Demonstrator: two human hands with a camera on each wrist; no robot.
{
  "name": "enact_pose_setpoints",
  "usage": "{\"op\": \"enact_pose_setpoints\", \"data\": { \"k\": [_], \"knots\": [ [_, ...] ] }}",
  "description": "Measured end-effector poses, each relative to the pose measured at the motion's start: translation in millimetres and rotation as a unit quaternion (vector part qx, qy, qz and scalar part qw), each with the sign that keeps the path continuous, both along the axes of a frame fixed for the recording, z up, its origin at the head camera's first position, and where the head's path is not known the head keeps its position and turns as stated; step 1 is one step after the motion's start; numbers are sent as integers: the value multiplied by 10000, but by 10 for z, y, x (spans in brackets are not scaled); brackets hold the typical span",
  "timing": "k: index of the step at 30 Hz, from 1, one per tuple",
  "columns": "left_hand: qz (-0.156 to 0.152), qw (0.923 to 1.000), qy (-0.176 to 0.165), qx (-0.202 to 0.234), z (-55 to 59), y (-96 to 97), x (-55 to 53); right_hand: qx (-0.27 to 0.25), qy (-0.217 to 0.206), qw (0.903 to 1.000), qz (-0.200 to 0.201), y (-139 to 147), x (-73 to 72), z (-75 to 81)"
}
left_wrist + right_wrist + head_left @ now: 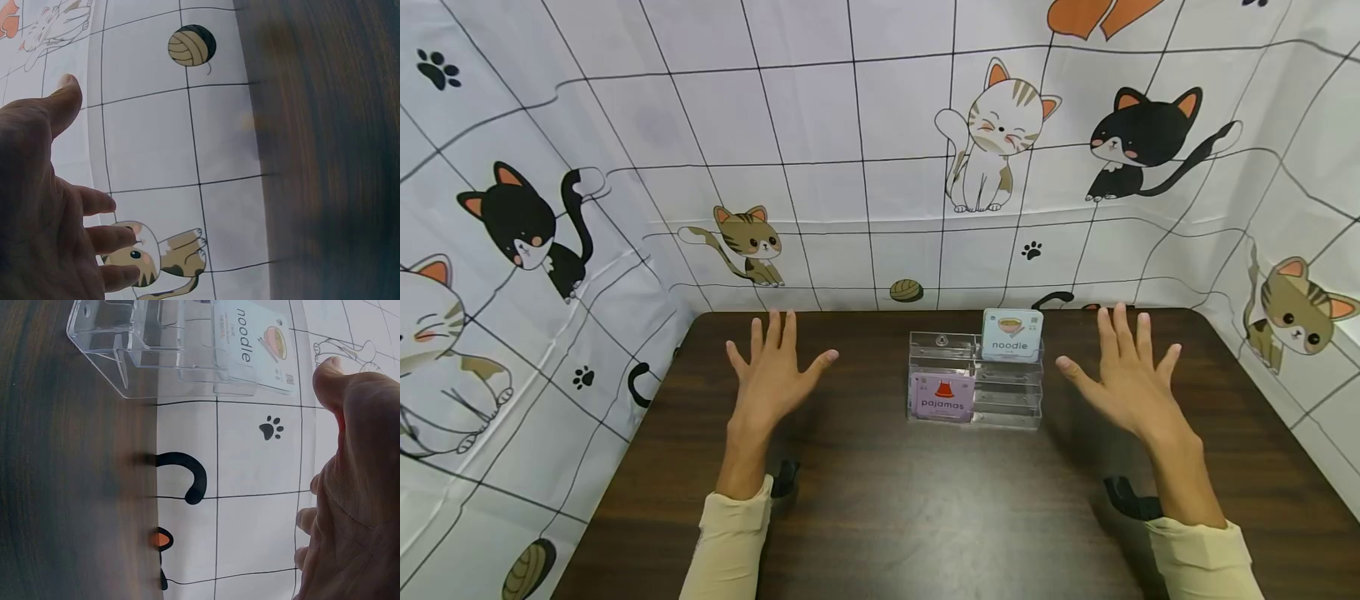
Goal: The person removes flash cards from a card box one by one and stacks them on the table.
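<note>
Left hand, right hand: fingers spread wide, holding nothing, either side of clear rack. Noodle card at back right, pajamas card toward front left. Probably best: pinch card tops, steady rack.

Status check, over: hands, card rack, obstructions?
Left hand and right hand empty, either side of transparent rack. Noodle card upper right, pajamas card lower left. Nothing visibly blocking.

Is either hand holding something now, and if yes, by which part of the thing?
Nothing is held: the left hand and right hand are both empty, fingers spread, with the clear card rack between them.
</note>
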State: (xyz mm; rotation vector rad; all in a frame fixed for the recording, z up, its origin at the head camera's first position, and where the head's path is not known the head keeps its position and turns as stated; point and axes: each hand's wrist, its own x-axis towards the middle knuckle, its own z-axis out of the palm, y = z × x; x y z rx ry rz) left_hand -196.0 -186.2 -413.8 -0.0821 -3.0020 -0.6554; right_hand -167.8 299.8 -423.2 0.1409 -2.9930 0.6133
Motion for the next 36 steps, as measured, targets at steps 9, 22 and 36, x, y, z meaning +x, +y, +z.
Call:
{"op": "enact_pose_setpoints", "data": {
  "k": [9,22,36],
  "knots": [
    [-89,9999,-49,-29,-40,49,19,-201,-42,9997,97,-39,-7,-87],
    [-264,9996,-113,-15,-32,205,34,-581,-180,9976,334,-96,-8,-127],
    [-436,9990,-23,12,-28,327,67,-895,-490,9932,566,-140,-71,-153]
  ]
}}
